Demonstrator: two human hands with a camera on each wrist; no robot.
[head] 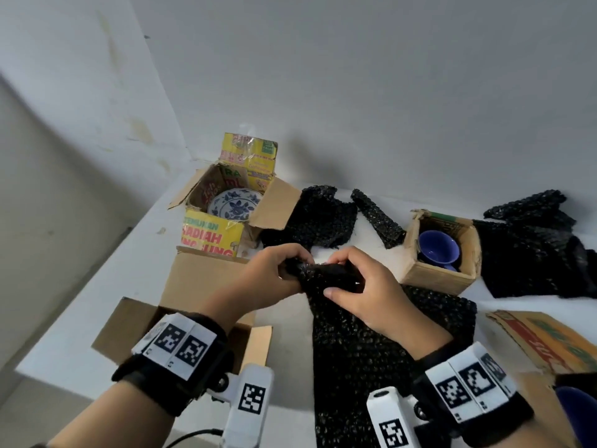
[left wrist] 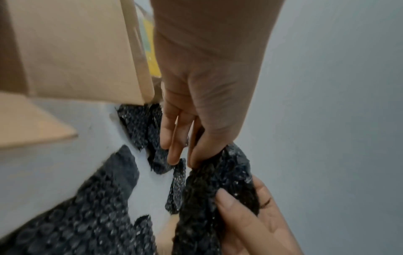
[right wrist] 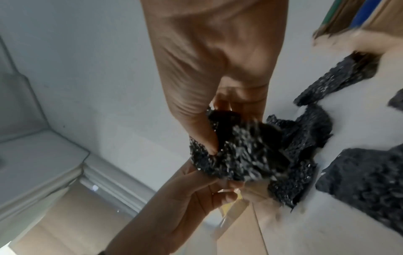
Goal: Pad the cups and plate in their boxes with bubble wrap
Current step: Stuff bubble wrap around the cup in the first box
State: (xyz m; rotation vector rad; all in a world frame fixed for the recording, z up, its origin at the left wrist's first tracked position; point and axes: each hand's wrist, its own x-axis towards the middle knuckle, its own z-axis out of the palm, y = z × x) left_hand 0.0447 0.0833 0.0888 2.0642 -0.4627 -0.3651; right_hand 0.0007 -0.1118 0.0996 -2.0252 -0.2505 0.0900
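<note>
**Now bunching the near sheet of black bubble wrap**

Both hands at work, centre of the table. My left hand (head: 277, 270) grips the far end of the black bubble wrap sheet (head: 371, 344), fingers curled over the gathered edge. My right hand (head: 365, 286) pinches the same bunch from the other side, thumb under, fingers round the top. The rest of the sheet trails toward me at 6 o'clock, flat on the white table (head: 97, 286).

Where the fragile things are:
- Blue-and-white floral plate (head: 234, 206), lying in the yellow printed carton (head: 210, 234) at 11 o'clock. No padding visible over it.
- Blue cup (head: 439, 248), in the small brown box (head: 433, 276) at 2 o'clock, mouth tipped toward me. A second blue piece shows under it; I cannot tell what it is. No wrap in there either.

Spare wrap: a crumpled piece (head: 310, 218) just beside the plate carton, a rolled strip (head: 378, 218) between the two boxes, a big heap (head: 533, 247) at 3 o'clock. An open plain carton (head: 193, 286) sits under my left wrist; a printed cardboard flap (head: 549, 337) lies at 4 o'clock.

Step in hand, as I read it: scrunching one end of the sheet into a wad. Padding looks not yet begun in either box.

Next move calls for lifting the whole sheet clear, picking a box, then easing the wad in around the crockery without knocking the cup over.
</note>
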